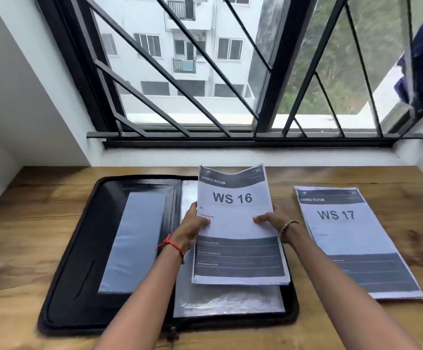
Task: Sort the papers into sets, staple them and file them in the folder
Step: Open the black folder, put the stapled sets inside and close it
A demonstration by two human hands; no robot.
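Head view | left hand (192, 227) and right hand (272, 219) each grip a side edge of WS 16 sheets (238, 228), fingers curled | over open black folder (109, 248)

A wooden table (41, 223) stands below a black-barred window (205, 72) between white walls (15, 97), daylit.

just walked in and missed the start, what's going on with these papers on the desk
A person grips the WS 16 set with both hands, left hand on its left edge, right hand on its right edge, holding it over the clear sleeves in the right half of the open black folder. The WS 17 set lies flat on the wooden table, right of the folder. Staples cannot be seen.
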